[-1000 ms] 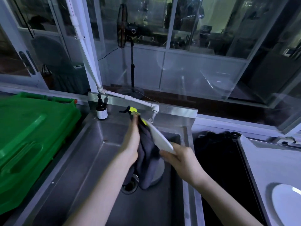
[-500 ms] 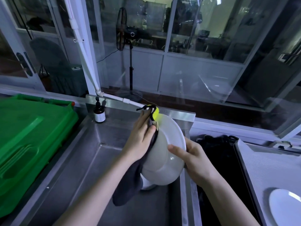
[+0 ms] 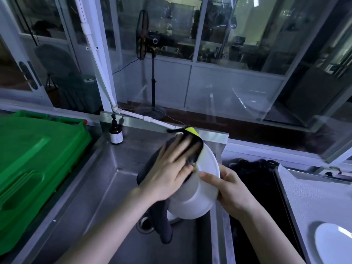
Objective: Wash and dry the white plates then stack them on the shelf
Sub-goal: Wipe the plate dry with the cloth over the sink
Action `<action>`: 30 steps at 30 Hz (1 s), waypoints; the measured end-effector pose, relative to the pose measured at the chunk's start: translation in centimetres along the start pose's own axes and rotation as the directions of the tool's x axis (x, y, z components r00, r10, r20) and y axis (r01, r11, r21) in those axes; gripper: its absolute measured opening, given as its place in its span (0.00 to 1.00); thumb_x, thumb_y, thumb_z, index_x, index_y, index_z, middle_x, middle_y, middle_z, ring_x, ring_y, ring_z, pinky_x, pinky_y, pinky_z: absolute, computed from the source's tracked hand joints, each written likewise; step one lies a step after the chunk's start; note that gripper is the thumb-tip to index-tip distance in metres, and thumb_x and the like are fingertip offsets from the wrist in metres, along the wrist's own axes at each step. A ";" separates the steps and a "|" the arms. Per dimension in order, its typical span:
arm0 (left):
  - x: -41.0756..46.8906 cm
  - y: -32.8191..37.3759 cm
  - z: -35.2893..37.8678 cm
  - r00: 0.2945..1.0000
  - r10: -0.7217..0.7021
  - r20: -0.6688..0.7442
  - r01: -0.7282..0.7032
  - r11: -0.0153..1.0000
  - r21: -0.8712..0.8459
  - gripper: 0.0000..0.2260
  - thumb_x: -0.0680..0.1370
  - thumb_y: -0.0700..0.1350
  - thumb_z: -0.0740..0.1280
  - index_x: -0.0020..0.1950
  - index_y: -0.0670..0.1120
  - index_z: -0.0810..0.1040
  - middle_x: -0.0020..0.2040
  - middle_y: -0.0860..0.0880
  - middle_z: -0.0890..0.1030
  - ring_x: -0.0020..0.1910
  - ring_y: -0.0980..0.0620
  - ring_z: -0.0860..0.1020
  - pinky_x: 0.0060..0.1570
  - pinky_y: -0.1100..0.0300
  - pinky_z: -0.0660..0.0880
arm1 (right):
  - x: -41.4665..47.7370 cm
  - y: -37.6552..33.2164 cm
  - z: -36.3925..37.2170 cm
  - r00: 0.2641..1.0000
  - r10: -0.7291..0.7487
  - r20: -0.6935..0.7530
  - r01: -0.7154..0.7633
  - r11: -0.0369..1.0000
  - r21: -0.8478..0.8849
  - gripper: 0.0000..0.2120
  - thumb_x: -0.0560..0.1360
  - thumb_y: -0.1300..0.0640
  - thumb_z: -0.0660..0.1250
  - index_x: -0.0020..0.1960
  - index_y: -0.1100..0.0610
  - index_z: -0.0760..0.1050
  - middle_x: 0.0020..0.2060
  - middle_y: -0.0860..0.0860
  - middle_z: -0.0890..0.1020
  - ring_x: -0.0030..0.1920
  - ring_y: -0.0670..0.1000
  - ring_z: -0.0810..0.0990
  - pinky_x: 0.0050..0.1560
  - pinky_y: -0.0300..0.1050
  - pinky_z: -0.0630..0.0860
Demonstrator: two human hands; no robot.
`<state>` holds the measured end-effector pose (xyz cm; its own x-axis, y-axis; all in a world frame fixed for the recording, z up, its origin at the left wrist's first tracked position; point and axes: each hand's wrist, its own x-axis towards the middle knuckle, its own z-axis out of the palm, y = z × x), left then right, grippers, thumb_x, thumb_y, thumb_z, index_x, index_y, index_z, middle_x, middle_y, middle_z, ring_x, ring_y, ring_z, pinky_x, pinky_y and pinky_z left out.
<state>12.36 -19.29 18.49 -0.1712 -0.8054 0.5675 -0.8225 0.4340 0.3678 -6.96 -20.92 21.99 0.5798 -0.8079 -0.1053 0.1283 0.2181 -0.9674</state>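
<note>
My right hand [image 3: 231, 189] grips the right rim of a white plate [image 3: 200, 195], held tilted over the steel sink [image 3: 91, 187]. My left hand [image 3: 169, 170] lies flat with spread fingers on a dark grey cloth [image 3: 162, 221] with a yellow edge, pressing it against the plate's upper left face. The cloth's loose end hangs down toward the drain. Another white plate [image 3: 174, 218] is partly hidden in the sink below. A further white plate [image 3: 335, 242] lies on the counter at the lower right.
A green plastic lid [image 3: 32, 168] lies left of the sink. A brown pump bottle [image 3: 116, 133] stands at the sink's back corner, beside a white pipe [image 3: 144, 118]. A dark bin [image 3: 253, 187] sits between sink and grey counter [image 3: 312, 195]. Glass windows run behind.
The plate turned from edge-on to face me and rose a little. My left hand slid with the cloth from the rim onto the plate's upper left face.
</note>
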 end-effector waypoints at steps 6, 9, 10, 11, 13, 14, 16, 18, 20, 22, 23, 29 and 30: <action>1.9 -0.5 -0.5 0.992 0.108 0.060 -0.113 0.990 0.083 0.23 0.83 0.51 0.53 0.79 0.55 0.58 0.79 0.55 0.58 0.78 0.53 0.55 0.76 0.48 0.47 | 0.0 -0.6 0.0 0.999 0.049 -0.009 -0.049 0.999 -0.016 0.16 0.72 0.57 0.72 0.57 0.64 0.81 0.54 0.64 0.84 0.52 0.61 0.84 0.51 0.51 0.80; 2.4 -2.6 -0.9 0.993 -0.105 0.057 0.113 0.978 -0.174 0.22 0.83 0.50 0.53 0.77 0.56 0.56 0.77 0.59 0.57 0.78 0.58 0.53 0.76 0.58 0.48 | -0.3 -0.5 -0.2 0.998 0.040 -0.039 -0.040 0.999 0.001 0.17 0.72 0.57 0.72 0.58 0.64 0.80 0.54 0.65 0.84 0.51 0.62 0.84 0.49 0.51 0.81; 2.1 -3.2 -0.7 0.983 -0.176 0.056 0.185 0.951 -0.249 0.22 0.83 0.49 0.54 0.76 0.55 0.55 0.76 0.60 0.57 0.78 0.59 0.54 0.76 0.60 0.49 | -0.4 -0.4 -0.3 0.998 0.028 -0.061 -0.026 0.999 0.031 0.16 0.71 0.58 0.72 0.58 0.62 0.81 0.53 0.64 0.84 0.51 0.62 0.84 0.48 0.51 0.82; 1.5 -3.6 -0.4 0.969 -0.239 0.064 0.246 0.917 -0.312 0.22 0.83 0.48 0.54 0.76 0.54 0.54 0.76 0.60 0.56 0.78 0.59 0.54 0.76 0.63 0.50 | -0.5 -0.4 -0.5 0.996 0.017 -0.087 -0.011 0.998 0.067 0.14 0.71 0.58 0.72 0.55 0.61 0.83 0.52 0.63 0.85 0.50 0.61 0.85 0.46 0.50 0.82; -0.2 -3.6 0.4 0.934 -0.346 0.083 0.349 0.843 -0.410 0.23 0.82 0.49 0.55 0.76 0.55 0.53 0.77 0.60 0.55 0.77 0.61 0.52 0.74 0.69 0.49 | -0.6 -0.2 -0.9 0.990 0.004 -0.144 0.016 0.989 0.144 0.09 0.71 0.58 0.72 0.50 0.57 0.85 0.50 0.61 0.86 0.48 0.58 0.86 0.43 0.48 0.82; -1.1 -3.3 0.9 0.918 -0.387 0.084 0.382 0.808 -0.449 0.23 0.81 0.49 0.54 0.76 0.56 0.52 0.78 0.58 0.54 0.77 0.63 0.51 0.74 0.69 0.48 | -0.6 -0.1 -1.1 0.985 0.005 -0.170 0.026 0.983 0.180 0.09 0.70 0.58 0.72 0.49 0.56 0.86 0.50 0.60 0.86 0.47 0.56 0.86 0.43 0.47 0.82; -2.8 -2.3 2.0 0.896 -0.436 0.079 0.418 0.772 -0.479 0.23 0.81 0.49 0.54 0.75 0.59 0.52 0.79 0.57 0.52 0.78 0.63 0.49 0.77 0.62 0.47 | -0.4 0.3 -1.3 0.979 0.014 -0.204 0.038 0.969 0.245 0.10 0.70 0.58 0.73 0.51 0.55 0.86 0.52 0.59 0.86 0.49 0.56 0.86 0.44 0.48 0.82; -3.8 -0.9 2.7 0.922 -0.385 0.040 0.369 0.844 -0.389 0.21 0.82 0.50 0.52 0.75 0.60 0.53 0.79 0.59 0.52 0.78 0.61 0.47 0.77 0.57 0.46 | -0.1 1.0 -1.2 0.972 0.028 -0.232 0.047 0.949 0.312 0.12 0.72 0.58 0.72 0.55 0.55 0.85 0.56 0.59 0.85 0.54 0.57 0.85 0.49 0.50 0.83; -4.1 0.5 3.4 0.969 -0.247 0.009 0.244 0.947 -0.211 0.20 0.84 0.53 0.50 0.76 0.57 0.57 0.78 0.59 0.54 0.79 0.58 0.47 0.77 0.52 0.44 | 0.2 1.7 -0.7 0.966 0.054 -0.253 0.038 0.938 0.344 0.12 0.73 0.58 0.69 0.55 0.56 0.85 0.57 0.61 0.84 0.54 0.58 0.84 0.52 0.51 0.83; -3.8 1.1 3.6 0.983 -0.181 0.020 0.182 0.977 -0.113 0.22 0.84 0.56 0.46 0.77 0.54 0.60 0.78 0.59 0.57 0.79 0.57 0.50 0.76 0.51 0.42 | 0.4 2.1 -0.2 0.964 0.077 -0.254 0.019 0.935 0.354 0.11 0.73 0.58 0.69 0.54 0.57 0.85 0.57 0.63 0.83 0.54 0.59 0.84 0.54 0.52 0.83; -3.5 0.9 3.4 0.981 -0.192 0.024 0.194 0.975 -0.109 0.22 0.84 0.56 0.46 0.77 0.54 0.60 0.78 0.58 0.57 0.79 0.58 0.51 0.77 0.51 0.43 | 0.4 2.1 -0.1 0.965 0.077 -0.251 0.018 0.934 0.356 0.11 0.73 0.58 0.70 0.54 0.57 0.85 0.57 0.63 0.83 0.54 0.59 0.84 0.54 0.52 0.83; -3.2 -0.1 2.6 0.915 -0.403 -0.015 0.356 0.824 -0.441 0.23 0.84 0.43 0.53 0.76 0.58 0.53 0.78 0.62 0.49 0.79 0.58 0.47 0.77 0.61 0.47 | 1.0 0.0 -0.6 0.953 0.005 -0.303 0.114 0.921 0.373 0.19 0.72 0.58 0.69 0.62 0.59 0.80 0.57 0.59 0.84 0.54 0.57 0.85 0.46 0.48 0.83; -3.6 0.6 2.8 0.921 -0.387 -0.039 0.337 0.844 -0.418 0.22 0.84 0.46 0.52 0.76 0.60 0.51 0.78 0.64 0.48 0.79 0.59 0.47 0.76 0.61 0.47 | 1.2 -0.2 -0.5 0.948 0.003 -0.317 0.126 0.914 0.386 0.20 0.72 0.57 0.69 0.63 0.60 0.78 0.57 0.59 0.84 0.54 0.57 0.85 0.48 0.48 0.83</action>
<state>10.97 -17.29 14.59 0.1821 -0.8940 0.4093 -0.5247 0.2636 0.8094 -6.74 -22.20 21.91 0.2952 -0.9391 -0.1760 0.5007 0.3090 -0.8086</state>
